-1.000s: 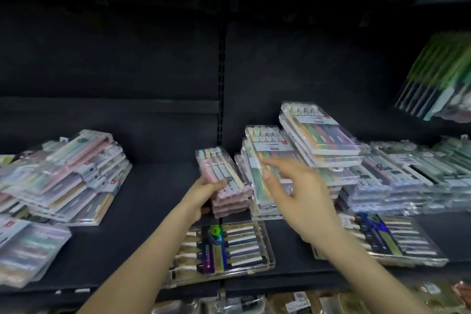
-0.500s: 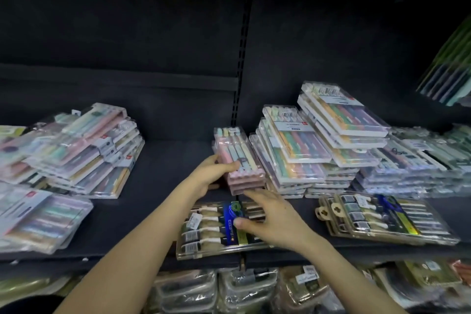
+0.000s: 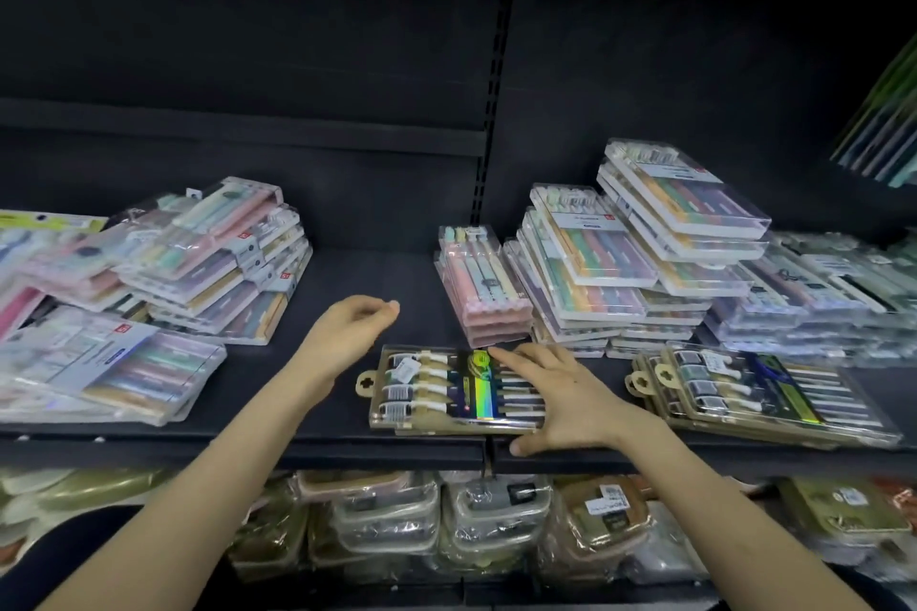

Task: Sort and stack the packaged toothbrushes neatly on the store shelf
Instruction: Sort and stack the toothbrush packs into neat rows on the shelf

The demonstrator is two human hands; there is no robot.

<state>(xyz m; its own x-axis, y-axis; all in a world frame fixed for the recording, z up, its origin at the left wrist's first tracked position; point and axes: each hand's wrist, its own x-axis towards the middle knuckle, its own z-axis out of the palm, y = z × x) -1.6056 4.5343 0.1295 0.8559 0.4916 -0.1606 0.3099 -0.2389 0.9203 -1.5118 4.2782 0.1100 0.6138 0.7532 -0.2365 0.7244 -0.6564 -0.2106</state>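
Right hand (image 3: 565, 399): lying flat across the right end of pack (image 3: 431, 387), fingers straight and fanned over the handles, thumb dropping to the front edge at the lip of shelf (image 3: 367, 273). Pressing rather than pinching, as far as showing.

Left hand (image 3: 347, 337): hovering loosely curled, holding nothing, apart from both pack and pink stack (image 3: 484, 298).

Pack: lying flat at the shelf front, hang tab pointing left, just in front of pink stack, and well left of gold pile (image 3: 764, 392), which is looking like the same kind.

Handling, judging only:
- Looking like stiff clear blister on card; probably light and bending little.
- Glossy top, likely sliding under flat fingers.
- Taking hold best across the short right end, thumb under the front edge, fingers on top.
- Avoiding the thin hang tab as a grip point.
- Probably belonging on gold pile.

Comparing with half a second ago:
- Left hand no longer cupping the near end of pink stack; now clear of it and empty.
- Right hand sitting farther toward the handle end, thumb now showing below the front edge.
- Pink stack standing untouched.
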